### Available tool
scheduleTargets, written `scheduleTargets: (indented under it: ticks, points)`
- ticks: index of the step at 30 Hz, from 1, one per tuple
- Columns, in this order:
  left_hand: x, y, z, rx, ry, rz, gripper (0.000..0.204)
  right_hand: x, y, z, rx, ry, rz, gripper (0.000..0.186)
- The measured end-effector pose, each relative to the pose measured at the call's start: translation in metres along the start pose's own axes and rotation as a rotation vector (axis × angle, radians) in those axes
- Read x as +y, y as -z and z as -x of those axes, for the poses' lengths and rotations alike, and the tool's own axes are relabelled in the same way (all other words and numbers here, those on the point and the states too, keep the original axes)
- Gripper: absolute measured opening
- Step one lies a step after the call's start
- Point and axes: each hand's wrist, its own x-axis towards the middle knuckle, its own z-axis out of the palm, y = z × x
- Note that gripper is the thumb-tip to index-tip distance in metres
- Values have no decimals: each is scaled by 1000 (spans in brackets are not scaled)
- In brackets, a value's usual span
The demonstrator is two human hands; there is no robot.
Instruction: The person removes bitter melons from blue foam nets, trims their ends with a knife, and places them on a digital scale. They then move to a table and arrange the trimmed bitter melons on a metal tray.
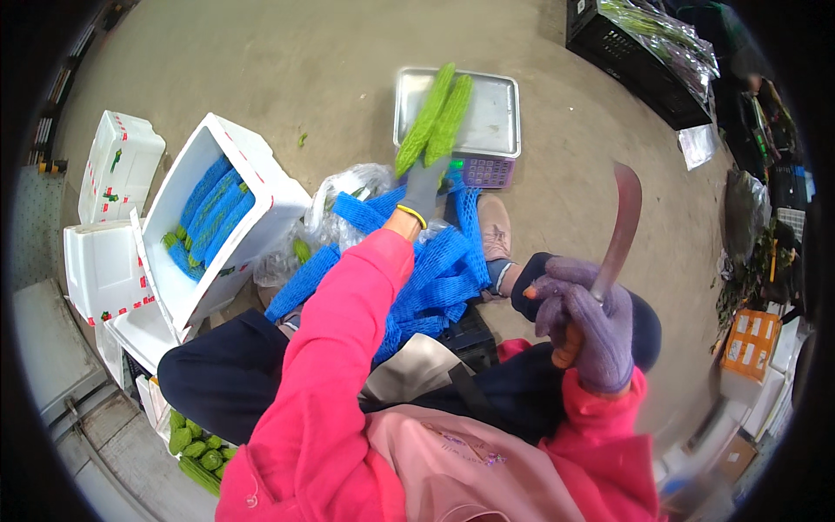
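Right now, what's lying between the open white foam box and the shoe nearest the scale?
The head view shows clear plastic and blue mesh netting there; the left hand, gripping two bumpy green gourds, is above.

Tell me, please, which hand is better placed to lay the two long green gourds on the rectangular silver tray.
Probably the left hand: it holds the two green gourds, which overlap the silver tray in view. The right hand is farther off and grips a curved metal knife.

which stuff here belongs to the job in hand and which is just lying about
Likely in use:
gourds, in the left hand
knife, in the right hand
scale
blue nets
open foam box

Apparently just lying about:
black crate
orange carton
green scrap
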Motion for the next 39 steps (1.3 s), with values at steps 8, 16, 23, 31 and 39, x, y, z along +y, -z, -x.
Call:
scheduleTargets:
  ticks: [8,16,23,31,39]
  points:
    - [-12,11,33,-132,144,142,39,5,-7,1,-29,-16,28,39]
    - [-7,38,72,-213,235,234,38,5,-15,0,-102,-46,7,32]
    - [-20,85,51,-181,46,139,40,5,-21,-1,-116,-33,7,33]
    - [15,103,39,-86,79,101,40,14,-13,-3,-144,36,-98,37]
    - [25,112,31,14,192,182,45,12,-1,4,-179,8,-138,35]
